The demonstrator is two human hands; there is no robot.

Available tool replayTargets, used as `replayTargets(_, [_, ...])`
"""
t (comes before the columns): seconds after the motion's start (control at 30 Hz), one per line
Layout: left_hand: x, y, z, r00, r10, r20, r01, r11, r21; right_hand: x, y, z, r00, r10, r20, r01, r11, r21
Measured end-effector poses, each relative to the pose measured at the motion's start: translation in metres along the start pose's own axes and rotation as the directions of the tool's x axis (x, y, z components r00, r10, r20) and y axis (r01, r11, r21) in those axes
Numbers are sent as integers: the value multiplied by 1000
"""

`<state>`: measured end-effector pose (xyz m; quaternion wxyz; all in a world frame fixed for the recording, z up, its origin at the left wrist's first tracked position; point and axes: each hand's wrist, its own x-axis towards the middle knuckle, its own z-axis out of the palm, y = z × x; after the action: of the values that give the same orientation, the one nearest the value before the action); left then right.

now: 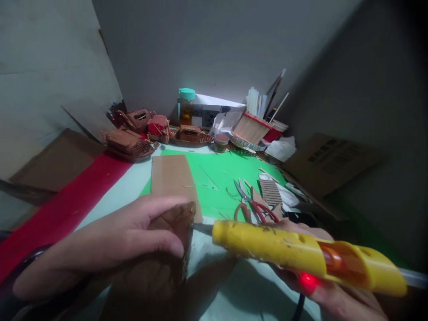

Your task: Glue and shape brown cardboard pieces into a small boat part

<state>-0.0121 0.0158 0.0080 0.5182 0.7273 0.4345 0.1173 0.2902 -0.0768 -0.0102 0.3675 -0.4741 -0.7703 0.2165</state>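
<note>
Apparently the work is midway: the brown piece (pixel 179 223) already has a folded shape, while its raw edge looks to be the part in hand. With that piece as the dial's centre and 12 straight ahead, the left hand (pixel 130 236) lies at 9 o'clock, its grip closed to a pinch, thumb on the near side and fingers over the top. The right hand (pixel 337 296) is at 4, its grip wrapped around the glue gun (pixel 267 243), though the gun hides most of the fingers. From 3 o'clock the nozzle (pixel 202 228) meets the edge or sits just beside it; I cannot tell which, nor whether glue lies there. At 12 a flat cardboard sheet (pixel 169 171) rests on the green mat (pixel 177 154), seemingly unused so far. Scissors (pixel 245 198) and a ribbed scrap (pixel 270 192) at 2 suggest that some cutting is done. Beyond, two brown boats, one at 11 (pixel 125 145) and one at 12 (pixel 189 137), look largely built, so the held piece seems well behind them, its joining probably left to do.
</note>
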Motion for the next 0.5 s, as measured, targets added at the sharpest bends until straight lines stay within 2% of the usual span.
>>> replayTargets(0.1, [0, -2, -1, 1000, -18, -12, 18, 1000, 19, -2, 0, 2, 994, 40, -98, -34, 998, 61])
replayTargets(0.2, [-1, 1, -1, 999, -48, 23, 48, 999, -6, 6, -8, 3, 985, 47, -168, -29, 994, 109])
replayTargets(0.23, [-1, 2, -1, 998, -60, 37, 61, 998, -14, 10, -11, 3, 987, 48, -153, -29, 991, 127])
replayTargets(0.37, [-1, 7, 0, 998, -60, 2, 60, 997, -47, 22, -19, -2, 998, 53, 29, -57, 985, 164])
replayTargets(0.5, [-1, 9, 2, 999, -40, -13, 39, 996, -81, 21, -17, -7, 991, 41, 126, -58, 990, 129])
